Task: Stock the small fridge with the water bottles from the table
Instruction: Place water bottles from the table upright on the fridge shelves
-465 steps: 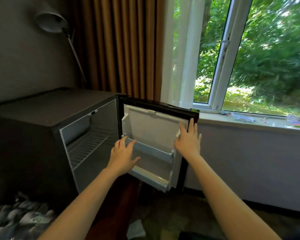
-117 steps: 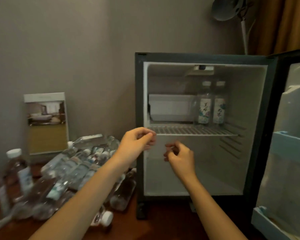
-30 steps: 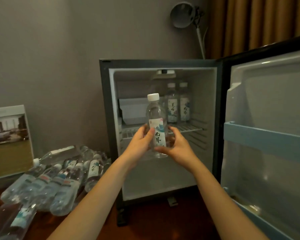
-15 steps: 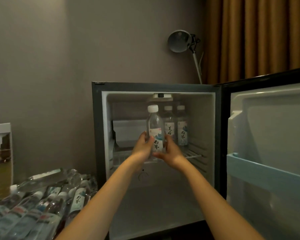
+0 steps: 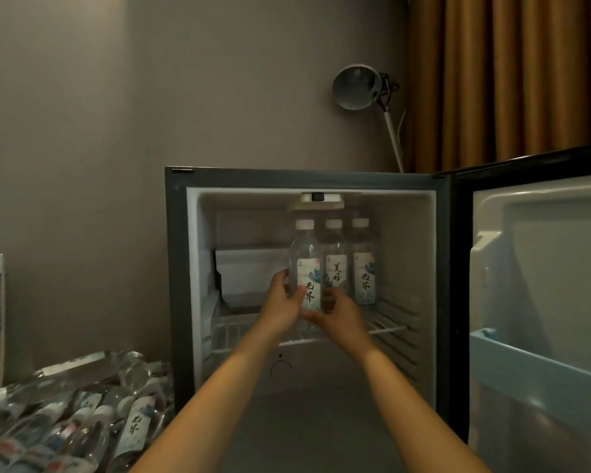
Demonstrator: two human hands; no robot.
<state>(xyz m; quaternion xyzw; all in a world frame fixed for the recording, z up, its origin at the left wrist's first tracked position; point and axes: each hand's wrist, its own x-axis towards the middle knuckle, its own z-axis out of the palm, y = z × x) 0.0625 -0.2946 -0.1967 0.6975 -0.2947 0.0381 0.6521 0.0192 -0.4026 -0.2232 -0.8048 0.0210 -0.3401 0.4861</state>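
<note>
left hand, right hand grip bottle at wire shelf; grey wall, brown curtain behind.

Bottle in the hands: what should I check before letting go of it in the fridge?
1. Held bottle upright, cap on: ok.
2. Grip: left hand and right hand both hold it: ok.
3. Its bottom resting on the wire shelf: cannot tell, the hands hide it.
4. Bare shelf space left of the two standing bottles: ok.
5. Fridge door open, out of the way: ok.
</note>
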